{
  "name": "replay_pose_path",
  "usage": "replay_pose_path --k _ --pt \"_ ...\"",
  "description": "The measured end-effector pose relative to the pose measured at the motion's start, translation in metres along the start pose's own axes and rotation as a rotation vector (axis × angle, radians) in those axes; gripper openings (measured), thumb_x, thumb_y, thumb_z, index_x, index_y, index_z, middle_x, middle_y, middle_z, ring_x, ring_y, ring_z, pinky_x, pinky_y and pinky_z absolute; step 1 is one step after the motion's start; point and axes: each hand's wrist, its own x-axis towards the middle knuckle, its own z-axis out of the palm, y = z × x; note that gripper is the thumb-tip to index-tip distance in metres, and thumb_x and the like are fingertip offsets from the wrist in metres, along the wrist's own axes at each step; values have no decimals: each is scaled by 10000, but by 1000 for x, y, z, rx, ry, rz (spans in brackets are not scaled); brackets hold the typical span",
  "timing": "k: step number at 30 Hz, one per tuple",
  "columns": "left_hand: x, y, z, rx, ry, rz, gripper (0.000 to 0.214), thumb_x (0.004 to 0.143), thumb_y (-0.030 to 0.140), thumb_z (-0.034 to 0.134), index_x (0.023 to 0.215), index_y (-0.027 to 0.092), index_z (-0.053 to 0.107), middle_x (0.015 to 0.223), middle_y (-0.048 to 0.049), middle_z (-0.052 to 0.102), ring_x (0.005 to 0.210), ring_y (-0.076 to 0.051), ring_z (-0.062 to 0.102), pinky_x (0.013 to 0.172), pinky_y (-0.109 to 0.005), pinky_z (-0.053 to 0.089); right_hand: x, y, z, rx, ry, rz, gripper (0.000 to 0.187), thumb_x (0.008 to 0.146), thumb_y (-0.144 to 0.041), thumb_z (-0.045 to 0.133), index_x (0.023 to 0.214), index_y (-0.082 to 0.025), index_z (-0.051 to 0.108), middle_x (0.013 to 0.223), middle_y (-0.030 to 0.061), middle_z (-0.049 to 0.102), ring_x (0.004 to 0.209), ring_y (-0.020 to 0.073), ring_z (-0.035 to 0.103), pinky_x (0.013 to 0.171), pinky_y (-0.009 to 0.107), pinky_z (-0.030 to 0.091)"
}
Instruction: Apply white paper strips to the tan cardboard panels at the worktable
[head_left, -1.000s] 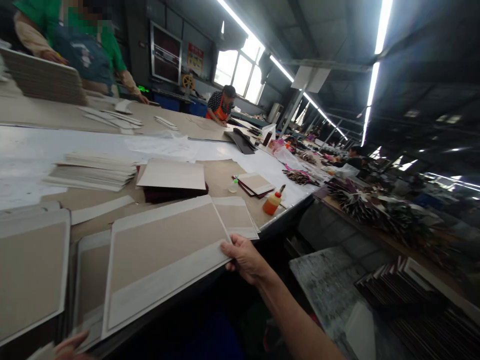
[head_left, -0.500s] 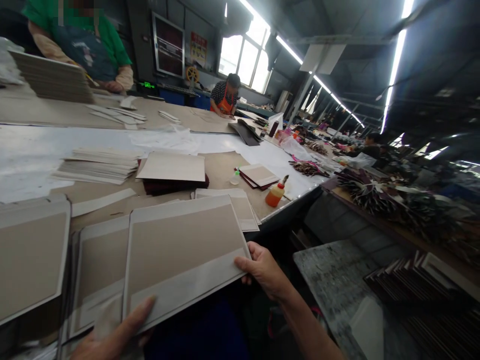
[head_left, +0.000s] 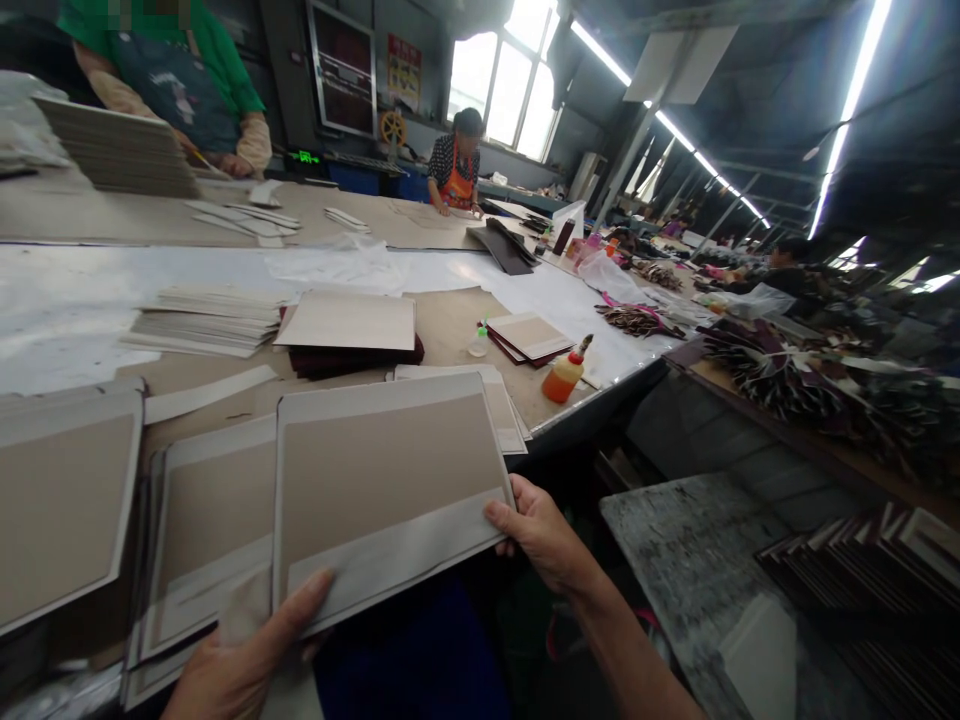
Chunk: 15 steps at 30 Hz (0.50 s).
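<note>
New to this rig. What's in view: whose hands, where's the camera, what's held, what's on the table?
No robot: these are a person's bare left hand and right hand. The camera sits on that person's head, looking forward and down. Both hands hold a beige panel with pale borders, thumbs on top. On the table lie a stack of pale sheets, a dark red stack under a pale board, and a bottle of orange liquid. Beyond are a person in green and others.
</note>
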Motion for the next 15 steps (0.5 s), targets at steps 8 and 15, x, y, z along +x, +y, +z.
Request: replay_pose_path --k 8,15 --pt "3 19 0 -152 -39 -170 568 307 349 863 804 167 658 734 -31 704 682 -244 657 544 -269 558 16 3 4 -246 113 -140 409 796 -352 558 1154 -188 450 817 21 579 657 139 554 553 253 451" --pt "13 16 -18 -65 -51 5 420 506 393 795 812 161 626 730 -11 646 651 -173 610 593 -264 540 40 9 25 -937 172 -555 268 810 -162 530 1071 -210 571 969 85 567 958 233 492 865 398 406"
